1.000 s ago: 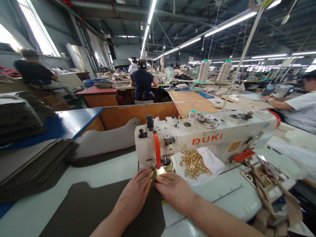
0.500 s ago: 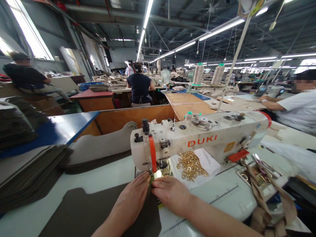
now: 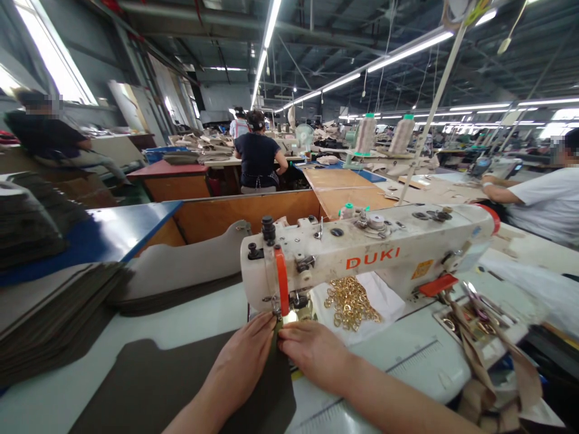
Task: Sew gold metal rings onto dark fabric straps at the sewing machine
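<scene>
A dark grey-brown fabric piece [image 3: 172, 374] lies flat on the sewing machine's bed, its upper edge reaching the needle area. My left hand [image 3: 242, 355] rests on it with the fingers pressed together, fingertips just left of the presser foot. Opposite, my right hand [image 3: 314, 352] has its fingers bent and gathered on the fabric's right edge. The two sets of fingertips almost meet, hiding the bit of fabric between them. Just above them stands the white sewing machine [image 3: 325, 259], with a red guard [image 3: 281, 280] and a lit lamp by the needle.
Gold-coloured metal rings [image 3: 351, 303] are heaped on a white cloth behind my right hand. A parts tray [image 3: 479, 328] with scissors and a beige strap [image 3: 520, 374] sits at the right. Stacked fabric pieces [image 3: 54, 319] stand at the left. Several people work at other tables.
My hands and the fabric stay almost in place at the needle. The view has shifted slightly. The seated person ahead has moved their right arm.
</scene>
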